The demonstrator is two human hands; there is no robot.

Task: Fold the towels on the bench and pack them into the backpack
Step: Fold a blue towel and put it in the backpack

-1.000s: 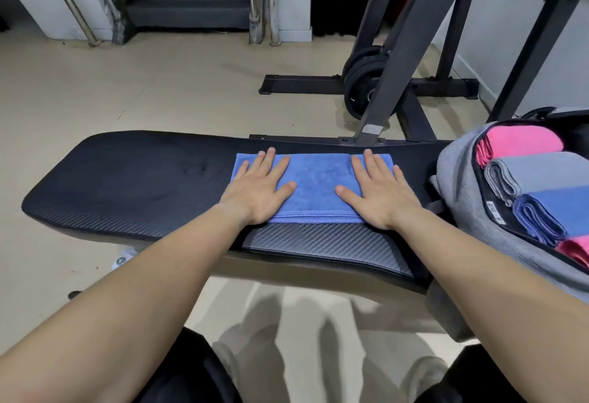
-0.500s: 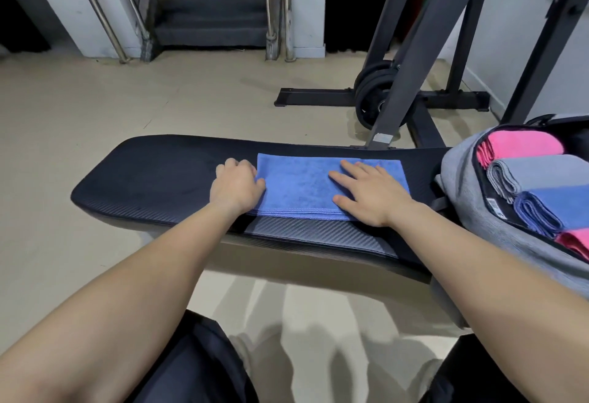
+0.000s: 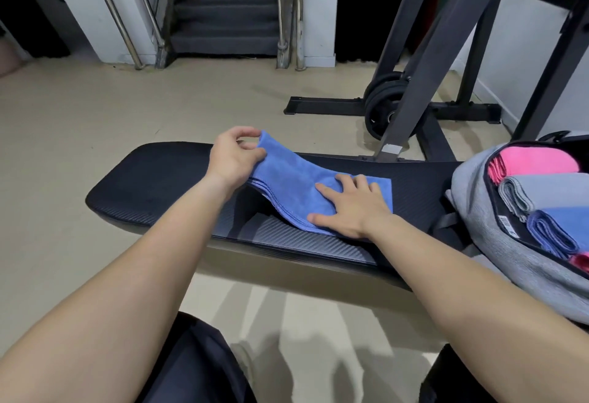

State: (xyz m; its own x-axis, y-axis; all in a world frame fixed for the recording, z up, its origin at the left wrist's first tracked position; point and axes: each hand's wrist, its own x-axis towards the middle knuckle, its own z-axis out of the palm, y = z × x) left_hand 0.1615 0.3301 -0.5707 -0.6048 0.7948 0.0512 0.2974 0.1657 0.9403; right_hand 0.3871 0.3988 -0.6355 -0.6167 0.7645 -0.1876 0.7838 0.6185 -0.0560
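Two hands work one blue towel (image 3: 294,184) in the head view. The left hand (image 3: 234,157) pinches the towel's left end between thumb and curled fingers and holds that end raised off the black padded counter (image 3: 159,185), so the layered cloth curves up from the pad. The right hand (image 3: 353,208) lies flat on the towel's right half, fingers straight and spread, pressing it onto the counter. At the counter's right end a grey backpack (image 3: 478,217) lies open, with folded towels packed side by side inside: a pink towel (image 3: 538,162), a grey towel (image 3: 551,190), a second blue towel (image 3: 564,227), and another pink edge at the frame's border. Behind the counter stand a dark rack (image 3: 424,51) with weight plates (image 3: 382,106), and stairs (image 3: 226,13) beyond the beige floor (image 3: 127,109).
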